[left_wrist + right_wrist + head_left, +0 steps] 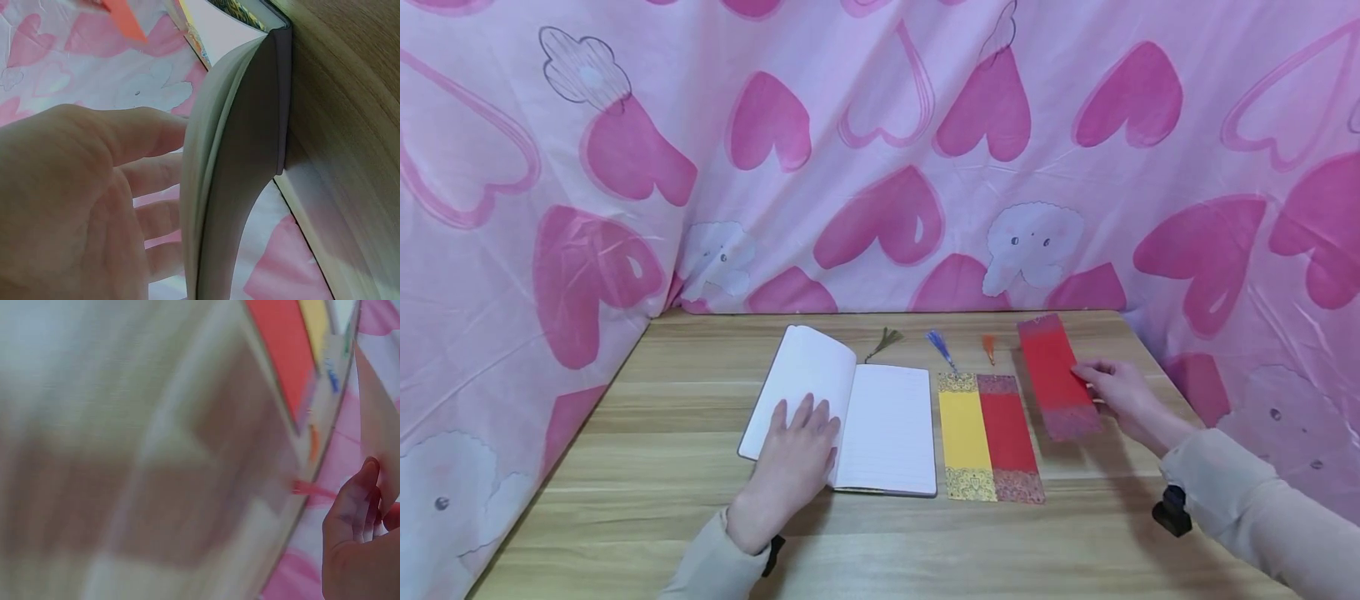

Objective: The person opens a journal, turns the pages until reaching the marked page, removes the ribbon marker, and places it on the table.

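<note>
An open notebook (886, 433) with white, lined pages lies left of centre. My left hand (797, 454) rests on its left page with fingers extended; in the left wrist view the fingertips (169, 131) meet the curved page stack (215, 162). On the right, my right hand (1116, 392) pinches a red bookmark (1054, 371) by its right edge and holds it tilted above the table. The right wrist view shows the thumb (365, 472) against this bookmark's pale back (378, 425).
Beside the notebook lie a yellow bookmark (965, 429) and another red bookmark (1009, 429), edge to edge. Behind them are green (886, 340), blue (938, 343) and orange (989, 346) tassels. A pink tassel (309, 486) shows in the right wrist view. A heart-print curtain (880, 158) surrounds the table.
</note>
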{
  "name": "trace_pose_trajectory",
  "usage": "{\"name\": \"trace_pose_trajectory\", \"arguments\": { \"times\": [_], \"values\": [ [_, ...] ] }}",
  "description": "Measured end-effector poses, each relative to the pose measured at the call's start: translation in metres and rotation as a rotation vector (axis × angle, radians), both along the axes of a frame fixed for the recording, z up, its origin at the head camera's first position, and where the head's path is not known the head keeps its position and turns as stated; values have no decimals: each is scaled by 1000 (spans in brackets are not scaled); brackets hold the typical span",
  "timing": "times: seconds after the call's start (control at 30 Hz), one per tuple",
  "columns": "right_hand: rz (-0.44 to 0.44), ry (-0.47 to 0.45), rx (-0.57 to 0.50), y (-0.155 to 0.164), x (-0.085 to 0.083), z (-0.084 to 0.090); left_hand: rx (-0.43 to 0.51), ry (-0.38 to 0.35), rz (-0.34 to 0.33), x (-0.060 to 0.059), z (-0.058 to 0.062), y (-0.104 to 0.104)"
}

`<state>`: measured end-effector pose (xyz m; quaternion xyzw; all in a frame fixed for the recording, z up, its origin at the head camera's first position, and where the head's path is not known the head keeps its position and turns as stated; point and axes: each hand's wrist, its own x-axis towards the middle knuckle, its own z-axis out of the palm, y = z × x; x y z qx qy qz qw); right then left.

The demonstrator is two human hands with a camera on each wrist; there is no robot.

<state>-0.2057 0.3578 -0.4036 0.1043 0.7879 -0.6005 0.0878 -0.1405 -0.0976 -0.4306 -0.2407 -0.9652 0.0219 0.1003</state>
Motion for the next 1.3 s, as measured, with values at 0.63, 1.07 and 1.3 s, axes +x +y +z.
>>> {"name": "trace_pose_trajectory", "arguments": {
  "times": [0.63,1.07,1.3],
  "values": [
    [-25,-146,231,13,41,-47,-15,-18,8,-2,2,-1],
    [127,-111,670,4,32,-57,9,-59,9,1,2,0],
    [238,-35,913,1,27,-48,-4,-47,10,0,2,1]
  ]
}}
